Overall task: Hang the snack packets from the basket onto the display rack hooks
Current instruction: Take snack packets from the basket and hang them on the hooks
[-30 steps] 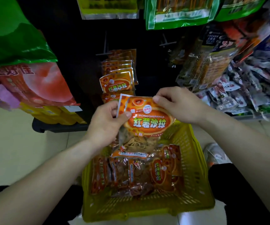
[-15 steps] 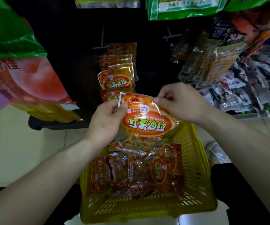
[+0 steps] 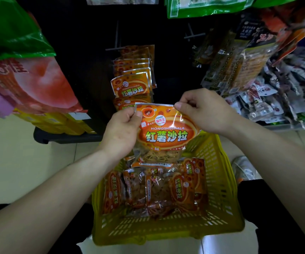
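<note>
The yellow slotted basket [image 3: 219,182] sits low in the middle of the view, its long side running away from the person. It holds a loose heap of orange-and-clear basket packets [image 3: 155,191], most lying on their sides with the labels turned sideways, filling the far and middle part of the floor of the basket. Above the basket's far end the held packet [image 3: 166,132] stands upright with its label facing the camera: an orange oval with pale characters and the word HONGSHUSHALA, over a clear lower part that shows pale shredded strips. It is on no hook; it hangs between the two hands, just in front of and below a row of matching hung packets [image 3: 131,85] that overlap one another on the black display rack [image 3: 85,61], and its top edge covers part of the lowest one. The left hand [image 3: 122,132] grips the packet's top left corner, thumb on the front and fingers curled behind. The right hand [image 3: 204,110] pinches the top edge towards its right end between thumb and forefinger, the other fingers curled in. Both bare forearms reach in from the lower corners. A bare metal hook [image 3: 191,34] juts from the rack farther up, and a shelf tray [image 3: 294,125] at the right holds a pile of small wrapped packs.
</note>
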A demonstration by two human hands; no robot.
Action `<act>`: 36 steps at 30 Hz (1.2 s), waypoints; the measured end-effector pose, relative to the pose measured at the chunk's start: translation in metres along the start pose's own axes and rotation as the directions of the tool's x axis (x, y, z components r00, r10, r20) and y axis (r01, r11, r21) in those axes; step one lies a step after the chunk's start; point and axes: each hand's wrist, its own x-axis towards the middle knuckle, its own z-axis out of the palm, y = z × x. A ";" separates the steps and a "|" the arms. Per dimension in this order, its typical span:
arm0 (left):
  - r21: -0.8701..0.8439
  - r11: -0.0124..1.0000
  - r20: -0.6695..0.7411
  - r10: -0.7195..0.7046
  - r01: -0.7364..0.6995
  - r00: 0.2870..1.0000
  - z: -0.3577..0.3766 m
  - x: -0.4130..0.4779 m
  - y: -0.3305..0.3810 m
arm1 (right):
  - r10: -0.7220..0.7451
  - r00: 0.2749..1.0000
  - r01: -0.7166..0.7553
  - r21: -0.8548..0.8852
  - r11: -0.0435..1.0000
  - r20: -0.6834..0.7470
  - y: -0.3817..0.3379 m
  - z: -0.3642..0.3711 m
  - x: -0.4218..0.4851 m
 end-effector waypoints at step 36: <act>0.600 0.799 0.017 -0.069 0.045 0.997 -0.083 0.004 -0.083 | -0.125 0.984 0.061 -0.415 0.908 -0.129 -0.038 0.027 0.068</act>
